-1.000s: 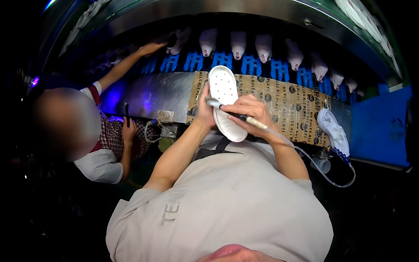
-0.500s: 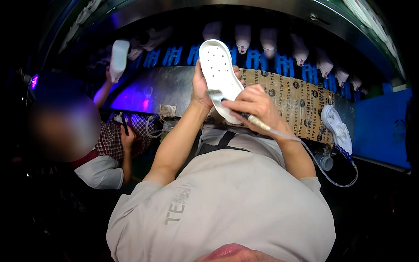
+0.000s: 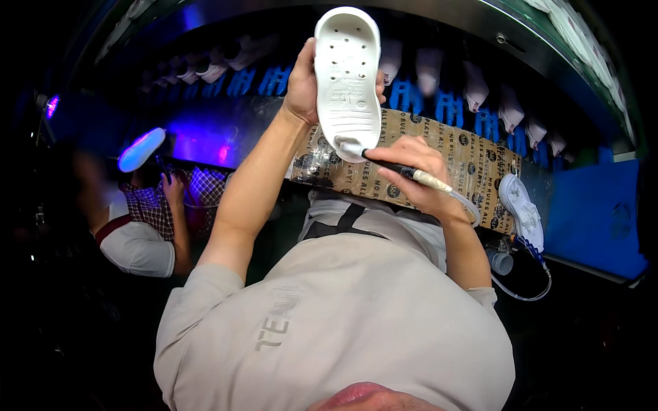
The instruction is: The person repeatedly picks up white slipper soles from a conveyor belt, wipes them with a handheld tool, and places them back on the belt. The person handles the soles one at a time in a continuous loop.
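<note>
A cardboard-wrapped ledge [image 3: 473,164] crowds just below the grip, with racked white shoes [image 3: 473,85] close behind. Left of the grip, open space runs to a co-worker's arm [image 3: 175,205].

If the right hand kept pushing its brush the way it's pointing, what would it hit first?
The right hand aims the brush up-left; its tip already sits at the heel end of the white sole held by the left hand, so probably the sole.

Place: I'm on a shoe factory line.
Signs: blue racks [image 3: 449,108] carrying white shoes [image 3: 474,85]; a co-worker [image 3: 147,219] beside me.
</note>
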`<act>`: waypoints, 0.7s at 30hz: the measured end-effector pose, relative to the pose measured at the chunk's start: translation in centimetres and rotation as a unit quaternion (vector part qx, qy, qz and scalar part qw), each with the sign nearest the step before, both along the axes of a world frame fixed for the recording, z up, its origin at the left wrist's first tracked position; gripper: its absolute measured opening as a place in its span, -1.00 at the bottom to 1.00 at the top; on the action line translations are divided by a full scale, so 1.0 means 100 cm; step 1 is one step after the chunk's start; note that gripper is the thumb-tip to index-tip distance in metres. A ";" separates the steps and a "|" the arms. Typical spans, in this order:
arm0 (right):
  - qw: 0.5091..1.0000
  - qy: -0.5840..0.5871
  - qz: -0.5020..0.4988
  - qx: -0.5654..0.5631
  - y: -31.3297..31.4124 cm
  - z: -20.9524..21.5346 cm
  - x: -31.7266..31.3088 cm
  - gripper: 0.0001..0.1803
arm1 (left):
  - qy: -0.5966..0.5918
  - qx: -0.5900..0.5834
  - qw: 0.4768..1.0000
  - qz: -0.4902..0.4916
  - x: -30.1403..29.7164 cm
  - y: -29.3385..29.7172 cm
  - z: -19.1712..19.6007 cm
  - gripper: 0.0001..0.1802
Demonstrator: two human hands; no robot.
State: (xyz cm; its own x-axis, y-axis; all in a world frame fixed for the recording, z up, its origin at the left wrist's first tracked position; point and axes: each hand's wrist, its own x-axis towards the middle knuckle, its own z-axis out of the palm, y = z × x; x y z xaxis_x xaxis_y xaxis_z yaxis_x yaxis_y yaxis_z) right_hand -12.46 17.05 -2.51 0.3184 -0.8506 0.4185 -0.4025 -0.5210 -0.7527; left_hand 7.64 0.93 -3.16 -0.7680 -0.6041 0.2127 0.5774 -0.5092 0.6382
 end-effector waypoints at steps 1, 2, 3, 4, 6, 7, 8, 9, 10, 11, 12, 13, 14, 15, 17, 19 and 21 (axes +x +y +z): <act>0.999 0.001 0.037 0.027 0.001 -0.002 0.001 -0.74 | -0.060 -0.023 0.998 0.015 0.003 -0.003 0.006 -0.09; 0.995 -0.037 0.083 0.049 0.002 -0.006 -0.003 -0.73 | -0.097 -0.053 0.994 0.012 0.002 -0.007 0.010 -0.13; 0.986 -0.071 0.128 0.074 0.001 -0.007 -0.010 -0.72 | -0.131 -0.081 0.988 0.009 -0.001 -0.011 0.013 -0.16; 0.977 -0.132 0.151 0.069 -0.001 -0.005 -0.016 -0.63 | -0.206 -0.119 0.969 0.065 -0.007 -0.005 0.027 -0.21; 0.988 -0.127 0.051 0.073 0.000 -0.004 -0.012 -0.68 | -0.265 -0.174 0.947 0.052 -0.016 -0.005 0.041 -0.26; 0.995 -0.082 0.001 0.064 -0.001 0.000 -0.008 -0.67 | -0.290 -0.189 0.937 0.043 -0.022 -0.003 0.046 -0.27; 0.999 0.001 0.054 0.004 -0.006 -0.003 -0.011 -0.63 | -0.353 -0.221 0.907 0.062 -0.028 -0.003 0.046 -0.26; 0.995 0.045 0.089 0.003 -0.005 0.005 -0.013 -0.66 | -0.410 -0.253 0.875 0.042 -0.034 0.005 0.068 -0.23; 0.990 0.018 0.137 0.009 -0.006 0.005 -0.019 -0.68 | -0.438 -0.278 0.854 0.047 -0.040 0.011 0.074 -0.22; 0.983 -0.008 0.184 0.016 -0.007 0.003 -0.025 -0.69 | -0.465 -0.301 0.831 0.053 -0.048 0.014 0.077 -0.20; 0.981 -0.067 0.176 0.039 -0.006 0.006 -0.026 -0.72 | -0.455 -0.289 0.842 0.015 -0.051 0.001 0.064 -0.16; 0.986 -0.095 0.133 0.021 -0.005 0.009 -0.024 -0.71 | -0.469 -0.320 0.823 0.004 -0.056 -0.003 0.062 -0.16; 0.996 -0.035 0.087 0.006 -0.007 0.012 -0.021 -0.70 | -0.487 -0.304 0.819 -0.016 -0.057 -0.003 0.062 -0.16; 0.999 0.025 0.035 -0.008 -0.007 0.013 -0.019 -0.67 | -0.502 -0.289 0.814 -0.042 -0.059 0.003 0.073 -0.15; 0.988 0.103 0.119 -0.006 -0.007 0.018 -0.020 -0.63 | -0.548 -0.334 0.764 -0.060 -0.065 0.005 0.075 -0.15; 0.979 0.030 0.200 0.033 -0.006 0.013 -0.026 -0.61 | -0.583 -0.342 0.733 -0.076 -0.065 0.011 0.081 -0.15; 0.996 0.033 0.084 0.029 -0.001 0.015 -0.023 -0.61 | -0.582 -0.345 0.730 -0.098 -0.064 0.012 0.079 -0.13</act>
State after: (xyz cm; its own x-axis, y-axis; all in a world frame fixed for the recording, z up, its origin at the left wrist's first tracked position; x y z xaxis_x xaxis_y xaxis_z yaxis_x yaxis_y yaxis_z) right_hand -14.75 16.91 -1.02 0.4826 -0.8057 0.3435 -0.3625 -0.5408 -0.7590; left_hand 1.25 2.16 4.73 -0.7283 -0.5166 -0.4502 -0.6011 0.1663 0.7817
